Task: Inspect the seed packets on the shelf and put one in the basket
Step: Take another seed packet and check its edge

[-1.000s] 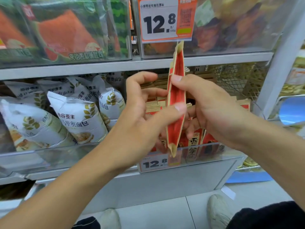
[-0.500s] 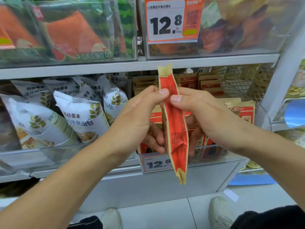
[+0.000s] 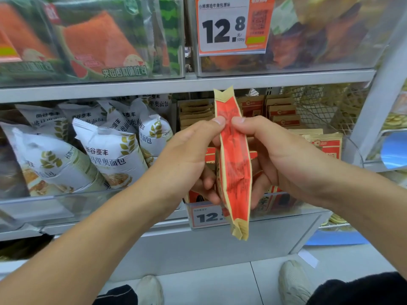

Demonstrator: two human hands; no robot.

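A red seed packet (image 3: 234, 164) with tan sealed ends stands upright and edge-on in front of the shelf. My left hand (image 3: 187, 159) pinches it from the left, thumb near the top and fingers curled behind. My right hand (image 3: 279, 159) pinches it from the right in the same way. More red and tan seed packets (image 3: 326, 144) stand in a clear bin on the shelf behind my hands. No basket is in view.
White bread bags (image 3: 110, 155) fill the shelf to the left. A price tag (image 3: 231, 25) hangs on the upper bin, and another price tag (image 3: 207, 216) sits on the lower bin front. A white shelf post (image 3: 374, 106) rises at right. My shoes (image 3: 293, 280) stand on the tiled floor.
The packet has been turned and lowered a little between my hands, so its red side now faces me. My left thumb moved up to pinch near the top.
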